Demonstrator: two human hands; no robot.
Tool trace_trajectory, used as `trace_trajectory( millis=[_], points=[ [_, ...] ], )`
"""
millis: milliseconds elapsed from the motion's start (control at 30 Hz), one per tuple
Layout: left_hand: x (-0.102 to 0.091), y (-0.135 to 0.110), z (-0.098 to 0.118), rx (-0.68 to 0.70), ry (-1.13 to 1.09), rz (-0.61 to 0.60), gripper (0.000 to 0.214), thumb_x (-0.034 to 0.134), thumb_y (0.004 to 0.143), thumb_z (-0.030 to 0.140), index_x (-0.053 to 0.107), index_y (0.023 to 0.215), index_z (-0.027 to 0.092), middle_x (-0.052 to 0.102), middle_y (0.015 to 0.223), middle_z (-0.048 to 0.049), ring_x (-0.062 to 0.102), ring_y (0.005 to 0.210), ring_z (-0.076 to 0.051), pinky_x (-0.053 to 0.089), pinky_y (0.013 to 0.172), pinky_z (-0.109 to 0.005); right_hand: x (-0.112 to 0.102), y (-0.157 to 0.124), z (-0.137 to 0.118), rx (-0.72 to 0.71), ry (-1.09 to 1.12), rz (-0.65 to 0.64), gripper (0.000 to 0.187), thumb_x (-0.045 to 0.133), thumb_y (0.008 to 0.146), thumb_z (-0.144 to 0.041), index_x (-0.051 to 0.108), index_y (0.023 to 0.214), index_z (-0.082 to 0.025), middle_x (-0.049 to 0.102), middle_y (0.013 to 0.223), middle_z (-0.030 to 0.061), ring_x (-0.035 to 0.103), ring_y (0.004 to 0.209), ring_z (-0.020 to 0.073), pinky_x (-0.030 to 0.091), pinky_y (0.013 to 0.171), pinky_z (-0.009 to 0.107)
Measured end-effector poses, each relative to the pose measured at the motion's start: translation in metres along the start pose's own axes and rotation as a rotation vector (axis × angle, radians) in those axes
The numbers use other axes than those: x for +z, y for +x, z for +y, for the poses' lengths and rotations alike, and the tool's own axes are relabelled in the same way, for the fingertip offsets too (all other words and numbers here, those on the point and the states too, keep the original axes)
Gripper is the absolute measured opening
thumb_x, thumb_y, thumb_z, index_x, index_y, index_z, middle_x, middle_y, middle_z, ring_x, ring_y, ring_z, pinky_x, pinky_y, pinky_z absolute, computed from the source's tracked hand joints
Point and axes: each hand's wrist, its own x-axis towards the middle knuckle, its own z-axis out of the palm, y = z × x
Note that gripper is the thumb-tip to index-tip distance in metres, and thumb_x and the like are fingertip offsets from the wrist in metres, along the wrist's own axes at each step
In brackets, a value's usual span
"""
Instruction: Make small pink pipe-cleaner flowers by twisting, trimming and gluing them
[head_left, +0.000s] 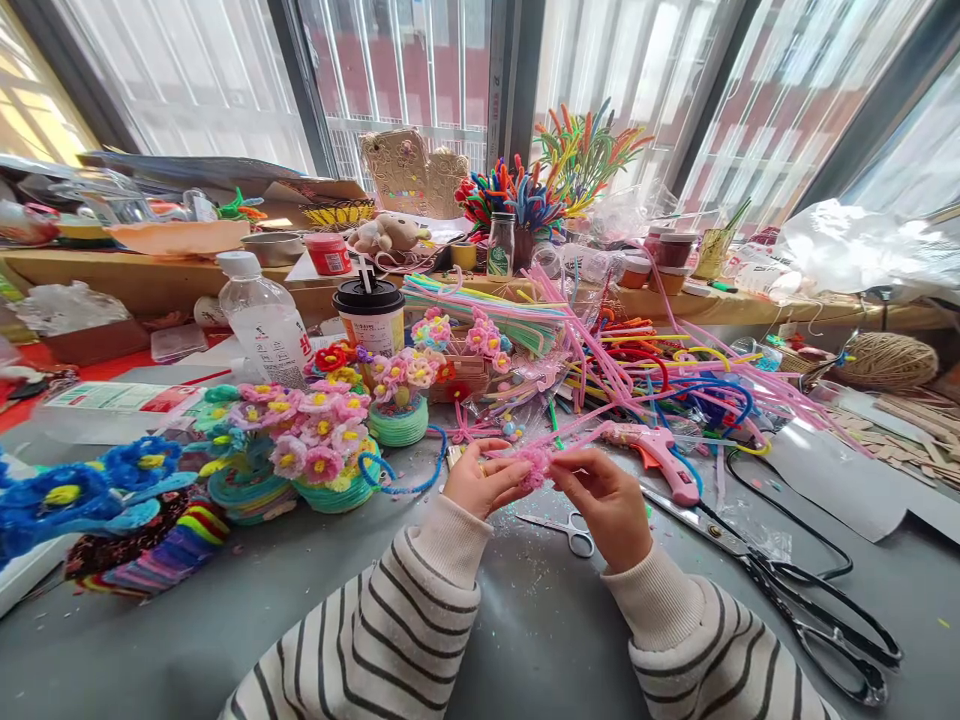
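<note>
Both hands meet above the desk (540, 630), near the middle of its front edge. The left hand (484, 485) and right hand (607, 505) each pinch the pink pipe-cleaner coil (534, 467) between thumb and fingertips, 1 on each side. Small scissors (571, 537) lie just beneath, and a pink glue gun (660, 458) lies just to the right.

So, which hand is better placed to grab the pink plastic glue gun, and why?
Right, probably: the right hand sits nearest the pink plastic glue gun; the left hand is beyond the fluffy pink pipe-cleaner flower both pinch.
</note>
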Motion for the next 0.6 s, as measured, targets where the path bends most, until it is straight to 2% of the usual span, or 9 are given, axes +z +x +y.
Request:
trace_trajectory(
  millis=[133,233,367,600],
  points=[
    [0.0006,-0.0010,-0.0006,0.020,0.005,0.024,0.041,0.068,0.052,0.009,0.039,0.079,0.015,0.059,0.053,0.0033,0.059,0.052,-0.010,0.050,0.058,-0.025,-0.0022,0.0006,-0.0046,-0.305,-0.334,-0.039,0.014,0.052,0.069,-0.010,0.058,0.079,-0.018,0.059,0.072,0.0031,0.053,0.068,0.0130,0.045,0.064,0.028],
    [0.0000,-0.0005,-0.0018,0.024,0.007,0.025,0.041,0.069,0.052,0.011,0.039,0.079,0.015,0.059,0.053,0.0031,0.059,0.053,-0.011,0.050,0.059,-0.026,-0.0031,0.0012,-0.0055,-0.485,-0.474,-0.047,0.016,0.050,0.069,-0.007,0.058,0.079,-0.017,0.058,0.070,0.0042,0.052,0.067,0.0137,0.044,0.062,0.028],
    [-0.0007,0.0004,-0.0031,0.019,0.012,0.019,0.041,0.069,0.052,0.012,0.039,0.080,0.015,0.059,0.055,0.0021,0.059,0.053,-0.011,0.050,0.057,-0.025,-0.0042,0.0009,-0.0025,-0.569,-0.573,-0.073,0.017,0.048,0.069,-0.006,0.057,0.080,-0.017,0.057,0.070,0.0047,0.049,0.065,0.0140,0.043,0.060,0.028],
    [-0.0001,0.0014,-0.0048,0.014,0.015,0.008,0.045,0.071,0.048,0.012,0.039,0.079,0.016,0.058,0.052,0.0040,0.058,0.052,-0.009,0.049,0.055,-0.021,-0.0050,0.0002,0.0000,-0.615,-0.687,-0.109,0.018,0.047,0.071,-0.007,0.057,0.083,-0.014,0.056,0.071,0.0066,0.047,0.067,0.0151,0.042,0.059,0.028]
  ],
)
